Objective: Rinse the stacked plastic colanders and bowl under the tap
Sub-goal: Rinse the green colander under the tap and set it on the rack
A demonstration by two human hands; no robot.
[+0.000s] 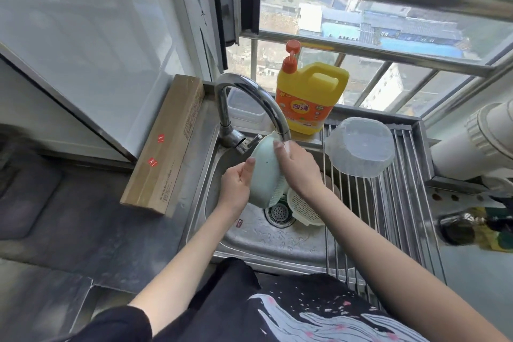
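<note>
A pale green plastic bowl (263, 172) with a white colander nested in it is tilted on edge under the tap spout (283, 130), over the steel sink (266, 241). My left hand (237, 180) grips its left rim, thumb up on the outside. My right hand (298, 166) lies over its right side, fingers right under the spout. A second white colander (304, 209) sits in the sink beside the drain (279, 212). A translucent bowl (361, 147) rests upside down on the drying rack.
A yellow detergent jug (312, 97) with an orange pump stands behind the sink. A long cardboard box (166, 144) lies along the sink's left edge. The roll-up steel rack (388, 203) covers the sink's right part. White containers and dark items sit at far right.
</note>
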